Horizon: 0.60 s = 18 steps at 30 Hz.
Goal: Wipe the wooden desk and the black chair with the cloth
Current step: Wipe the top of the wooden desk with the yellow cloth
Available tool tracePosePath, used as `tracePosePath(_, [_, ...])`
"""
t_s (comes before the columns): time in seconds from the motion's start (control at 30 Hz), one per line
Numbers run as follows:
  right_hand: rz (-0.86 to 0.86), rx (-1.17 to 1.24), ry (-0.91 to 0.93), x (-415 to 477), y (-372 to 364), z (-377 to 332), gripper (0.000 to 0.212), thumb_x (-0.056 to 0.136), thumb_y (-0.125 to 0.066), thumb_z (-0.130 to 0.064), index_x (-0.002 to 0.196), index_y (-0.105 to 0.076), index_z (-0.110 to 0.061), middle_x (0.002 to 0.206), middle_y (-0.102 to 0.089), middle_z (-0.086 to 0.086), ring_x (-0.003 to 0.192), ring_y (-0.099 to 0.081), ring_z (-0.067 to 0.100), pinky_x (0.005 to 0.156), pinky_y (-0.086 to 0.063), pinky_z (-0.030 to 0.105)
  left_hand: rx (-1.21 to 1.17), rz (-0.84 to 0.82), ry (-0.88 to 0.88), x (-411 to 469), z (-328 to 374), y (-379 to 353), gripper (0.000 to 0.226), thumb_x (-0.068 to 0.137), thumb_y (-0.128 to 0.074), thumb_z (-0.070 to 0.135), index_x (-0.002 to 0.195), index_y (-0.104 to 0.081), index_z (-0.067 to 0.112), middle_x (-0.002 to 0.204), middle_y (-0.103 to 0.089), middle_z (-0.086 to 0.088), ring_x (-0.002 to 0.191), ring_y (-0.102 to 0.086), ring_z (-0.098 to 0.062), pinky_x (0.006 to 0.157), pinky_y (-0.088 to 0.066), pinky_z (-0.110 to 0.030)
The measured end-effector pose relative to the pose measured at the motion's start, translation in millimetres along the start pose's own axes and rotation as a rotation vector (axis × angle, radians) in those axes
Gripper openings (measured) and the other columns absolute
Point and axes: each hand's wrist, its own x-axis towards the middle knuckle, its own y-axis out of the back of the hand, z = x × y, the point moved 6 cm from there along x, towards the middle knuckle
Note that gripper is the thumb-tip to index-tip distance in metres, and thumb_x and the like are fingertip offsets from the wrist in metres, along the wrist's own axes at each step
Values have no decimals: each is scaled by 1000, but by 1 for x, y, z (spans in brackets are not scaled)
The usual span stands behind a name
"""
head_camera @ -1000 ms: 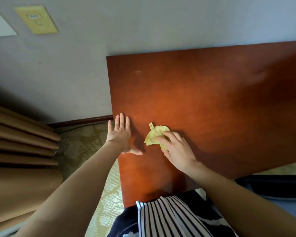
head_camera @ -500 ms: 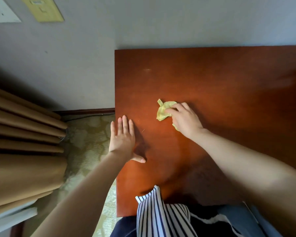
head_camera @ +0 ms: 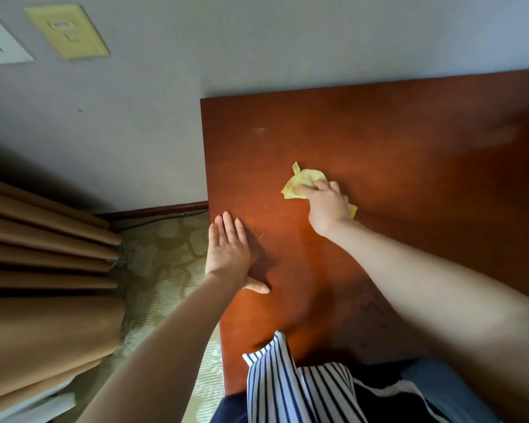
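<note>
Your right hand [head_camera: 329, 206] is pressed down on the cloth [head_camera: 300, 186], fingers curled over it and pinning it to the surface [head_camera: 409, 178], while your left hand [head_camera: 228, 254] lies flat and spread, holding nothing, at the near-left edge of the wood with its thumb pointing inward. The main risk, as I judge it, is the cloth itself: it is bunched into a small wad, so only a narrow patch meets the wood on each pass and you could leave unwiped bands between strokes. A loose corner sticks up just beyond your fingertips and another peeks out on the far side of your wrist; either could fold under or slip free if you push fast. Your striped shirt [head_camera: 275, 383] hangs over the near edge and could drag across cleaned wood. The cloth is pale yellow, thin and crumpled, mostly hidden under your right hand, sitting ahead and to the right of your left hand. The chair is not clearly in view.
</note>
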Motion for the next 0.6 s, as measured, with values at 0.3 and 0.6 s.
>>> tracePosePath(0.3, [-46,-43,291,-83,-23,-53,55,92,-40,-7,141,-39,-32,145,-34,0,128,-28,26,96,-32,43,-28,20,3,-5,-5,2,150,51,-53,90,144,19,-4,153,17,-29,144,11,-40,116,3,-50])
tracePosePath(0.6, [28,38,429,-150,-45,-45,52,89,-49,-4,135,-48,-30,129,-48,-1,116,-41,25,89,-37,41,43,45,-4,-8,-5,0,148,53,-44,94,144,18,-5,153,14,-29,145,7,-39,116,2,-51])
